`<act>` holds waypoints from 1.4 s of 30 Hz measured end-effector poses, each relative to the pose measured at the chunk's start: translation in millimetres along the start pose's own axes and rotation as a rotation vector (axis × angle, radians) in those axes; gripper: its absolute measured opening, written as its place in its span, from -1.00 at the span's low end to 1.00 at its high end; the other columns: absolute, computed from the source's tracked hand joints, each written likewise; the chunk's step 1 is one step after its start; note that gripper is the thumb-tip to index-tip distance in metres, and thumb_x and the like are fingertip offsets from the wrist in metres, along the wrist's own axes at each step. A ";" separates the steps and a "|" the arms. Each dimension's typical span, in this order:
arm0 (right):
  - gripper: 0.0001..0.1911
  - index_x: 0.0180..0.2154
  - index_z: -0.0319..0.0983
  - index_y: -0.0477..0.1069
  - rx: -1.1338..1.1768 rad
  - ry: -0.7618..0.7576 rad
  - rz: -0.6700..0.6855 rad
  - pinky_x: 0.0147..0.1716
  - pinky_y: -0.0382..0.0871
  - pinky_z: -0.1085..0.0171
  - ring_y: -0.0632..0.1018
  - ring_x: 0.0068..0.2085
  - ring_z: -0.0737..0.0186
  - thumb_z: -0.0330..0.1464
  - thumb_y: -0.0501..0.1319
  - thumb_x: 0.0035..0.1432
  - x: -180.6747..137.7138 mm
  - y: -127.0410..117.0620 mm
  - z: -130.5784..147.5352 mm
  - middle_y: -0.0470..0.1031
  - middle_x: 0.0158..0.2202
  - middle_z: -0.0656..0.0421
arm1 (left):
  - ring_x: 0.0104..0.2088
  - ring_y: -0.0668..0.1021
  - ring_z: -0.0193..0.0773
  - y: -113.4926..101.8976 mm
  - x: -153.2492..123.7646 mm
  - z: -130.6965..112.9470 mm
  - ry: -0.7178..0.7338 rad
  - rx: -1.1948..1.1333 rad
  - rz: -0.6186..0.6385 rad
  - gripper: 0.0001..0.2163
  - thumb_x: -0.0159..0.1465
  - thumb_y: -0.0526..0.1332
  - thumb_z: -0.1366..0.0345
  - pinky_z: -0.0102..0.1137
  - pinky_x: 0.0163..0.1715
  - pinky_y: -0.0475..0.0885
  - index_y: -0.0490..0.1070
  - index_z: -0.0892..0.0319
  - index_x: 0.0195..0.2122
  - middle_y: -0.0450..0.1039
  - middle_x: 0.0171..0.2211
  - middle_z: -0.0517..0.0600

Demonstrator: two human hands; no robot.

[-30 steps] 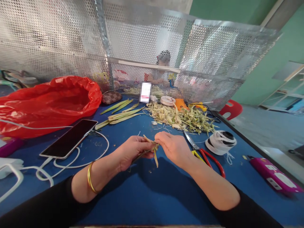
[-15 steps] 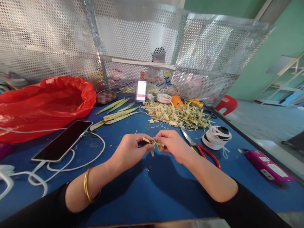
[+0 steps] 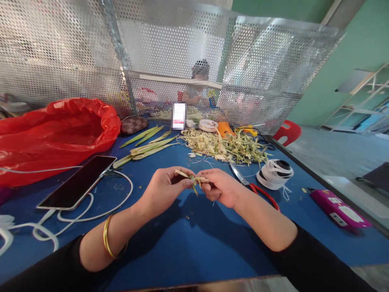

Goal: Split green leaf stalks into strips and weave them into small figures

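Note:
My left hand and my right hand meet above the blue table, both pinching a small folded strip of pale green leaf. The fingers of each hand are closed on the strip, whose ends stick out between them. A gold bangle sits on my left wrist. Red-handled scissors lie just right of my right hand. Whole green leaf blades lie farther back on the left, and a heap of leaf trimmings is behind my hands.
A red plastic bag fills the back left. A phone with a white cable lies at left. A white tape roll and a magenta case sit at right. Perforated metal screens wall the table; a person sits beyond them.
My hands have turned the leaf strip and drawn it tighter; its hanging end is shorter. The view has drifted slightly right.

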State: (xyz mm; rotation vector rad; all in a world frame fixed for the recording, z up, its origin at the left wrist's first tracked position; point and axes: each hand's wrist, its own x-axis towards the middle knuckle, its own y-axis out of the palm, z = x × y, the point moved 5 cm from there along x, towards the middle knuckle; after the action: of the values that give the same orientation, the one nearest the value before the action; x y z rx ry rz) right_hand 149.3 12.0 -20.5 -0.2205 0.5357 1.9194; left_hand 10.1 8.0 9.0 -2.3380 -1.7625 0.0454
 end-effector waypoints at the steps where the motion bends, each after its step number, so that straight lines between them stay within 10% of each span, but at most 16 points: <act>1: -0.88 -0.53 -0.24 0.29 -0.028 -0.022 -0.025 -0.71 -0.32 0.40 -0.06 -0.74 0.57 -0.37 0.24 -0.13 0.6 0.1 0.0 0.16 -0.73 0.40 | -0.40 0.53 -0.29 -1.4 1.2 1.3 -0.025 -0.052 -0.027 -0.86 0.05 0.31 0.27 -0.45 -0.33 0.41 0.52 0.21 -0.39 0.54 -0.42 -0.02; 10: -0.82 -0.47 -0.22 0.35 -0.861 -0.742 -0.353 -0.50 0.12 0.35 0.25 -0.52 0.38 -0.36 0.11 0.17 -25.3 18.3 20.1 0.22 -0.59 0.28 | -0.45 0.50 -0.34 -16.2 5.9 7.3 -0.044 -0.045 -0.250 -0.89 0.01 0.31 0.30 -0.46 -0.39 0.40 0.50 0.26 -0.49 0.54 -0.37 0.00; 14: -0.85 -0.40 -0.21 0.35 -0.865 -1.004 -0.309 -0.33 0.28 0.31 0.41 -0.34 0.30 -0.38 0.08 0.22 -37.4 26.3 24.3 0.36 -0.36 0.15 | -0.40 0.51 -0.29 -14.4 5.9 8.8 -0.004 0.021 -0.209 -0.88 0.03 0.29 0.30 -0.44 -0.38 0.41 0.51 0.26 -0.48 0.55 -0.34 0.01; 20: -0.85 -0.33 -0.20 0.28 -0.815 -0.952 -0.052 -0.28 0.32 0.29 0.42 -0.33 0.30 -0.41 -0.01 0.29 -32.2 35.0 18.2 0.39 -0.37 0.17 | -0.42 0.53 -0.26 -11.4 3.2 9.7 0.011 0.122 -0.185 -0.88 0.07 0.23 0.34 -0.43 -0.40 0.40 0.51 0.25 -0.40 0.56 -0.42 0.00; 25: -0.85 -0.36 -0.20 0.24 -0.937 -1.067 -0.015 -0.32 0.28 0.28 0.36 -0.36 0.30 -0.45 -0.02 0.27 -39.7 42.8 16.9 0.33 -0.40 0.17 | -0.43 0.53 -0.29 -6.6 -2.1 0.5 0.118 0.279 -0.131 -0.86 0.09 0.18 0.38 -0.46 -0.41 0.37 0.52 0.20 -0.36 0.56 -0.44 -0.04; 31: -0.83 -0.37 -0.23 0.35 -0.611 -0.835 -0.044 -0.39 0.30 0.31 0.40 -0.44 0.34 -0.36 0.05 0.26 -31.9 29.5 23.8 0.36 -0.47 0.21 | -0.50 0.46 -0.35 -0.3 -4.7 -5.5 0.167 0.494 -0.005 -0.86 0.07 0.14 0.44 -0.49 -0.49 0.27 0.50 0.20 -0.52 0.48 -0.55 -0.08; 42: -0.83 -0.51 -0.25 0.38 -0.307 -0.483 -0.185 -0.54 0.10 0.35 0.25 -0.56 0.41 -0.29 0.24 0.02 -1.5 -2.3 17.0 0.26 -0.61 0.30 | -0.48 0.51 -0.34 10.7 -2.9 0.7 -0.029 -0.038 0.211 -0.92 0.05 0.29 0.35 -0.46 -0.43 0.38 0.45 0.22 -0.42 0.48 -0.54 -0.08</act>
State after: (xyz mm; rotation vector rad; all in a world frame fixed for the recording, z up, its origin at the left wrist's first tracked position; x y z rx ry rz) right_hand 153.5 19.4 -5.6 0.0040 -0.0996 1.7833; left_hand 19.2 2.5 6.0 -2.5538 -1.5348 0.0788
